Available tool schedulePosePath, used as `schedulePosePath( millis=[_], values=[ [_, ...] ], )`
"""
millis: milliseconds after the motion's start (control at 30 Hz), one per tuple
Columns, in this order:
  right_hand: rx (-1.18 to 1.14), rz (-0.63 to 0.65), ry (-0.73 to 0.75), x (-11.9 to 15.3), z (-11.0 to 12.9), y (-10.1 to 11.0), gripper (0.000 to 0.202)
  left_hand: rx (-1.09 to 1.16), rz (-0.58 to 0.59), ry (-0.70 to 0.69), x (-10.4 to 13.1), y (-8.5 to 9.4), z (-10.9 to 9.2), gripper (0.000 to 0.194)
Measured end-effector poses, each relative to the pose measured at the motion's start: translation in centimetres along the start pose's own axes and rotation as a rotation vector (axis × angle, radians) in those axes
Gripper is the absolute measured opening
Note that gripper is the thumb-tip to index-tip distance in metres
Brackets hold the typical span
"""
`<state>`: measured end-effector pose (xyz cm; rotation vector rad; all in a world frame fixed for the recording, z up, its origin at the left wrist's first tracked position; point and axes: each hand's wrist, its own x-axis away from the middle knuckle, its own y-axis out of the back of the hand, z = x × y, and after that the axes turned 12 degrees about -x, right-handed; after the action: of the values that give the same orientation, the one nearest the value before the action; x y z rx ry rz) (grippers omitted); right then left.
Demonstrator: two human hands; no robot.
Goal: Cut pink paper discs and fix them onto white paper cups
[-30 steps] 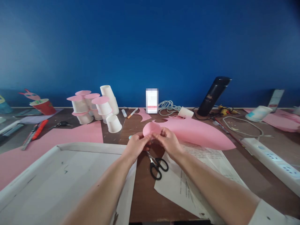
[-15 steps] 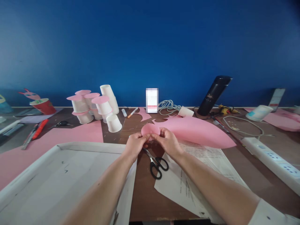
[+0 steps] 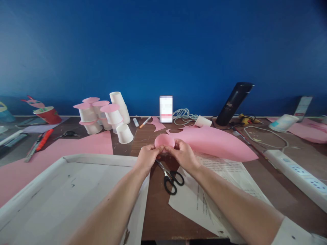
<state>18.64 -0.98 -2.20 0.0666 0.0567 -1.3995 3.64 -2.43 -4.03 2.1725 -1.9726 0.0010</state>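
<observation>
Between my hands is a round pink paper disc [image 3: 164, 140], gripped at its near edge. My left hand [image 3: 149, 154] pinches it with thumb and fingers from the left, and my right hand [image 3: 182, 153] does the same from the right, the thumbs almost touching. Black-handled scissors [image 3: 170, 178] lie on the table just below the hands. Behind the disc a large sheet of pink paper [image 3: 214, 143] with curved cut-outs stretches to the right. To the left, white paper cups [image 3: 113, 117] stand stacked with pink discs on and between them, and a single upturned cup [image 3: 124, 133] stands beside them.
A white shallow box lid [image 3: 63, 197] fills the near left, on pink paper [image 3: 84, 147]. A utility knife [image 3: 34, 148] lies farther left. Printed sheets [image 3: 189, 200] lie under my right forearm. A black bottle [image 3: 233, 103], a coiled cable [image 3: 185, 115] and a power strip [image 3: 296, 173] are rightward.
The disc's face looks slightly flatter and smoother between my fingers. Both hands keep nearly the same place and hold; the whole view has shifted very slightly.
</observation>
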Motion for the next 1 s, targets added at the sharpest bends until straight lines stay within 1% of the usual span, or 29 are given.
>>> schedulePosePath(
  millis=[167,367,533,733,900,1000],
  values=[
    [0.025,-0.005,-0.006,0.0,-0.1,0.0,0.025,0.013,0.001,-0.005,-0.1,0.0,0.2,0.030],
    [0.062,-0.001,0.024,0.0,-0.3,0.1,0.021,0.020,0.009,0.005,-0.1,0.0,0.2,0.029],
    [0.168,-0.033,0.051,0.2,-0.3,0.1,0.019,0.033,0.058,-0.003,-0.1,0.1,0.0,0.031],
    [0.080,-0.009,0.081,0.1,-0.7,0.2,0.026,0.110,0.161,0.017,0.5,0.3,-0.9,0.032],
    [0.066,-0.012,0.078,0.0,-0.8,0.2,0.024,0.139,0.165,0.017,0.6,0.2,-1.0,0.031],
    [0.025,-0.035,0.063,0.0,-0.6,0.2,0.025,0.113,0.133,-0.012,0.6,0.2,-1.0,0.030]
  ],
)
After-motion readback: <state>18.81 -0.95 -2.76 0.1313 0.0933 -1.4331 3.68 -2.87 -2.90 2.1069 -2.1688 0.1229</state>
